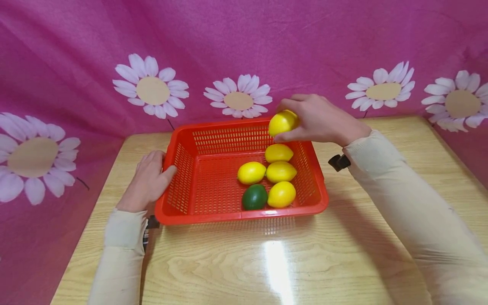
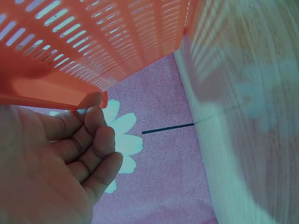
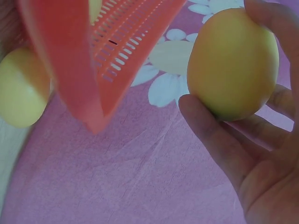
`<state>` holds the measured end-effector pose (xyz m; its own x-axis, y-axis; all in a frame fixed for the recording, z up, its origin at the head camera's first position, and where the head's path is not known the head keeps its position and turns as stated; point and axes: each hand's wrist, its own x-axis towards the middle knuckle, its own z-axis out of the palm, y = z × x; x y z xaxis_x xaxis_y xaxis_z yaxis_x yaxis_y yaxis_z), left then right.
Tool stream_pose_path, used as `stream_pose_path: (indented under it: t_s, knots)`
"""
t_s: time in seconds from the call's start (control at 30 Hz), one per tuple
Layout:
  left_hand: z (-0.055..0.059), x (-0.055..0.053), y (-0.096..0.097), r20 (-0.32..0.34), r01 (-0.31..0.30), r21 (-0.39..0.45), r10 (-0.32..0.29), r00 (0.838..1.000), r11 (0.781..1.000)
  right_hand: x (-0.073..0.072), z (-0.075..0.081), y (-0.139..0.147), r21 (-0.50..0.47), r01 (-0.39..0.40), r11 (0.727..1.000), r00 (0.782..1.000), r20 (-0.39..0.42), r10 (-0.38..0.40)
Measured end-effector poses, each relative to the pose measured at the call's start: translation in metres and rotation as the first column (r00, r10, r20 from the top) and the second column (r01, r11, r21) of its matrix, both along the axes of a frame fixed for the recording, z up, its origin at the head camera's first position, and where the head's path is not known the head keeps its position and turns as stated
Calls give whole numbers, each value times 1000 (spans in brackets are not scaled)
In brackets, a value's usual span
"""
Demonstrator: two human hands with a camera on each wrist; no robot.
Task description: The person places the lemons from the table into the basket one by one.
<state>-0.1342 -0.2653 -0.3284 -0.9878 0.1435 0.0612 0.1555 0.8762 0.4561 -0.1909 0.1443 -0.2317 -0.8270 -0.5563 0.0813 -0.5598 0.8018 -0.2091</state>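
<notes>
A red plastic basket [image 1: 217,186] with slotted walls stands in front of me. My left hand [image 1: 146,180] grips its left rim, thumb over the top; in the left wrist view the fingers [image 2: 100,135] curl below the rim. Above the back right corner, my right hand [image 1: 320,118] holds a yellow lemon [image 1: 283,123] between thumb and fingers; the right wrist view shows this lemon [image 3: 233,65] up close. Several more yellow lemons [image 1: 281,172] and one dark green oval fruit [image 1: 254,197] lie in the basket's right half.
The basket is on a light wooden table [image 1: 213,262]. Behind and beside it hangs a magenta cloth [image 1: 305,46] with large white flowers. Another yellow lemon [image 3: 23,88] shows at the left of the right wrist view, by the red rim.
</notes>
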Motion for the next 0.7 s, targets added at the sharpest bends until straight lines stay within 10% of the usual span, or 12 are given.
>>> stream_pose_path:
  t_s: [0.7]
  knots:
    - [0,-1,-1,-5,-1,10,1,1000,1000,-13,3,-30,14,-30,999,998,53,30]
